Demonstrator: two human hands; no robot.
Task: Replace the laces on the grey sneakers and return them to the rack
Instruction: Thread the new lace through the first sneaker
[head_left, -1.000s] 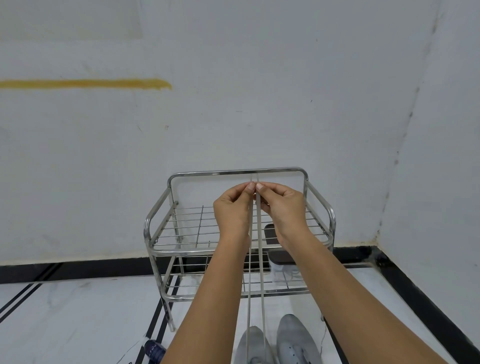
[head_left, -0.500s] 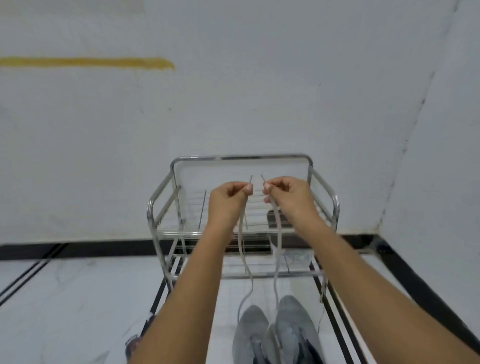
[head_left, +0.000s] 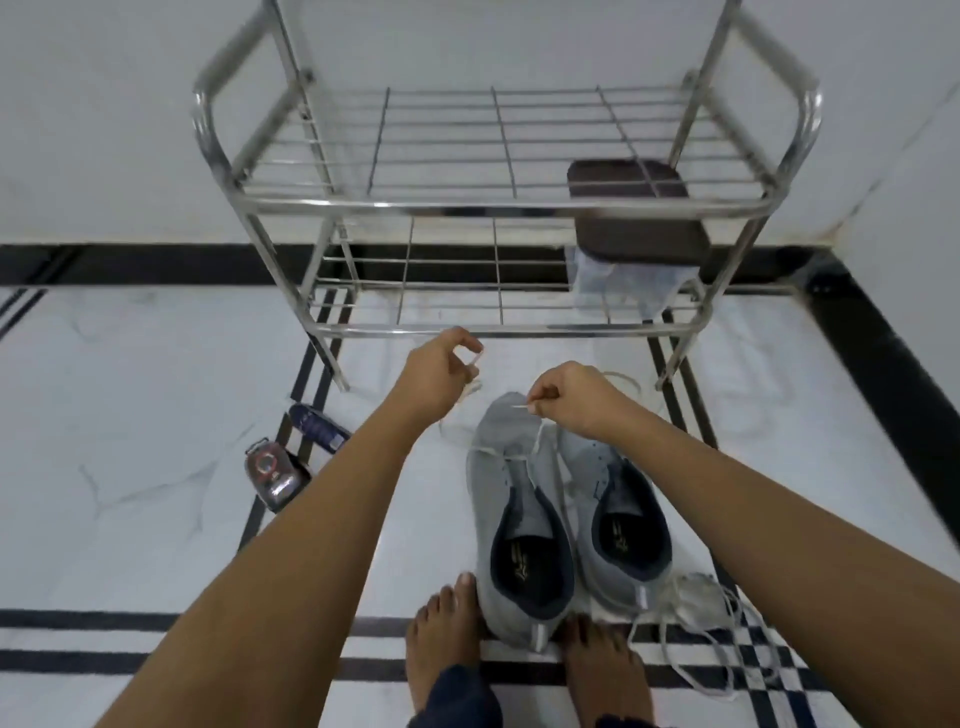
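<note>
Head view: the person is looking down at a white marble-patterned floor (head_left: 130, 415) crossed by black stripes, with a black band running along the foot of a white wall (head_left: 104, 130) that is turning a corner at the right. A steel rack (head_left: 493, 205) with two wire shelves is standing against that wall. A clear container with a dark lid (head_left: 634, 213) is sitting on the right of the lower shelf.

The grey sneakers (head_left: 519, 519) are standing side by side on the floor just in front of the rack, toes pointing toward it, heels touching the person's bare feet (head_left: 444, 623). Both arms are reaching forward over the shoes. The left hand (head_left: 439, 376) is curling its fingers and pinching one end of a white lace (head_left: 519, 452) near the rack's lower front bar. The right hand (head_left: 576, 397) is pinching the other end above the toe of the left shoe. The lace is hanging slack from both hands and crossing the front of that shoe.

A loose tangle of pale laces (head_left: 696, 613) is lying on the striped floor beside the right shoe's heel. On the left, near the rack's leg, a small dark bottle (head_left: 317, 423) and a red-and-black packet (head_left: 272, 470) are lying on a black stripe; their labels are too blurred for reading.
</note>
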